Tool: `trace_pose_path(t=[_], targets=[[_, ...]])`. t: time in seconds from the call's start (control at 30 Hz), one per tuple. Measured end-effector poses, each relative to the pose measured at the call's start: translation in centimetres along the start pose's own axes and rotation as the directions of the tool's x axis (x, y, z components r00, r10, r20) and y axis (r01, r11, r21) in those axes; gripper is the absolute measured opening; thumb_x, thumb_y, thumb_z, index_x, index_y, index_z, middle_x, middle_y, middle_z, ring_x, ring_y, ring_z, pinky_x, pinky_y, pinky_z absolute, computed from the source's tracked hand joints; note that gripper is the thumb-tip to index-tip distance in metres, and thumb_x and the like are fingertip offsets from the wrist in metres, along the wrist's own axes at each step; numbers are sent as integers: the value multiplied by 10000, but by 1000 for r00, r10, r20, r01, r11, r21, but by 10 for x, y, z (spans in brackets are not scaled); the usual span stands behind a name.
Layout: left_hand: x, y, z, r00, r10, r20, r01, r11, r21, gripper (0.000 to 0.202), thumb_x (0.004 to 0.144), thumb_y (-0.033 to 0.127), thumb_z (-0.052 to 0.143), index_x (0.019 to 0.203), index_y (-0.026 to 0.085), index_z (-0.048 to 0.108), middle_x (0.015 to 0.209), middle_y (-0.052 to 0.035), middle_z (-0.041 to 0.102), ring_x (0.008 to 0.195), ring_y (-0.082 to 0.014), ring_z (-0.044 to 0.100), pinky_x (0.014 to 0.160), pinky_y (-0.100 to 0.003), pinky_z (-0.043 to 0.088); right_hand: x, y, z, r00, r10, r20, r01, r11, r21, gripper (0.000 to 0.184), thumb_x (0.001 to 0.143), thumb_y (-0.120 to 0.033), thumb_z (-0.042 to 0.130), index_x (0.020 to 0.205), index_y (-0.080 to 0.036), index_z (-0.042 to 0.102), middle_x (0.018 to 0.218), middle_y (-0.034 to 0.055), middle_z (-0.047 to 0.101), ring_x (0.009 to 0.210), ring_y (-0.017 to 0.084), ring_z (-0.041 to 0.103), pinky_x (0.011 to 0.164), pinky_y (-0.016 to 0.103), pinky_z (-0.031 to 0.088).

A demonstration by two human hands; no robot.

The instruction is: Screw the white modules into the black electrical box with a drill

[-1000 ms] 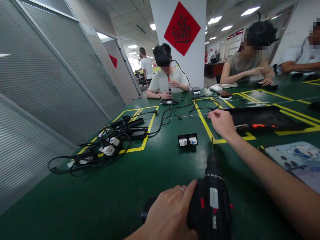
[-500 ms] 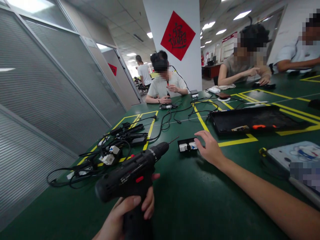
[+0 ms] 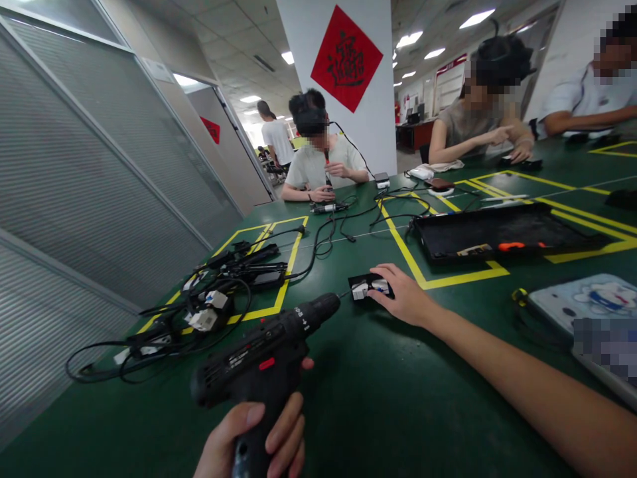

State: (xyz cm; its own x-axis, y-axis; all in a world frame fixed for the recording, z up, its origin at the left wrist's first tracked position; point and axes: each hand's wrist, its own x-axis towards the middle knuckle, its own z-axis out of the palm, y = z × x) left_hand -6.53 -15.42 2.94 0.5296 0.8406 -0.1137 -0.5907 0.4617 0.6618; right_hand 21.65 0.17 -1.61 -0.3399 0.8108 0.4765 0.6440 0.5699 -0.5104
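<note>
Our right hand (image 3: 405, 295) had shifted onto the black holder (image 3: 365, 285), pinching its right end on the table (image 3: 174, 425); our left hand (image 3: 286, 428) gripped a cordless drill (image 3: 253, 355), bit (image 3: 344, 294) apparently beside the other end

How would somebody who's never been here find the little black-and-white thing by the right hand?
On the big green table, look just past the drill in the left hand. There, touched by the right hand, lies a small black piece with white parts in it. The cable heap to the left has white blocks too, but this piece lies apart, with no visible cords.
</note>
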Motion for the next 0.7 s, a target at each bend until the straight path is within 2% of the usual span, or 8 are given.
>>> trace_pose_path(t=[0.1,0.2,0.27,0.37,0.43,0.53,0.7], targets=[[1,-5,0,1000,-4,-7,3,999,-37,516,831,376,466,1308,181,433,608,18,503,435,-82,431,546,-307,442,0,2,0,1000,10,17,-10,1000,16,421,927,-411,508,1292,-218,429,1238,76,437,1063,238,494,941,412,440],[1,-7,2,1000,17,3,-17,999,34,644,800,414,501,1383,195,335,705,-34,574,505,-117,490,601,-340,429,0,3,0,999,20,30,-20,1000,18,428,927,-423,505,1298,-228,419,1239,74,436,1042,239,504,919,413,454],[0,-6,6,999,29,14,-30,996,78,674,786,387,522,1394,189,311,669,-23,554,518,-126,486,601,-339,417,0,3,0,999,22,34,-22,1000,16,434,926,-434,504,1302,-237,413,1244,68,435,1031,236,509,913,415,458],[-2,-3,11,999,17,41,-21,995,102,599,792,322,500,1349,139,376,545,30,440,460,-105,414,540,-300,392,-1,2,0,999,22,30,-23,999,23,436,923,-432,510,1301,-241,409,1239,63,437,1012,230,518,918,410,456],[-2,-1,13,1000,9,21,-12,993,118,532,794,302,483,1286,105,438,523,40,406,440,-97,390,518,-289,382,-2,2,0,999,24,28,-25,999,31,432,919,-428,518,1293,-239,415,1228,63,444,1001,227,523,918,404,456],[-1,-1,11,999,28,-21,-24,984,179,464,779,290,493,1198,91,485,533,33,428,446,-100,413,526,-294,391,-2,1,0,1000,24,19,-25,999,39,431,908,-425,535,1279,-233,426,1215,64,451,996,228,525,918,399,454],[1,1,6,1000,24,6,-25,975,222,456,731,294,557,1146,125,471,557,42,449,448,-97,463,549,-304,430,-2,1,-2,999,48,17,-49,998,47,448,894,-436,553,1275,-234,428,1199,61,460,980,222,530,904,391,456]])
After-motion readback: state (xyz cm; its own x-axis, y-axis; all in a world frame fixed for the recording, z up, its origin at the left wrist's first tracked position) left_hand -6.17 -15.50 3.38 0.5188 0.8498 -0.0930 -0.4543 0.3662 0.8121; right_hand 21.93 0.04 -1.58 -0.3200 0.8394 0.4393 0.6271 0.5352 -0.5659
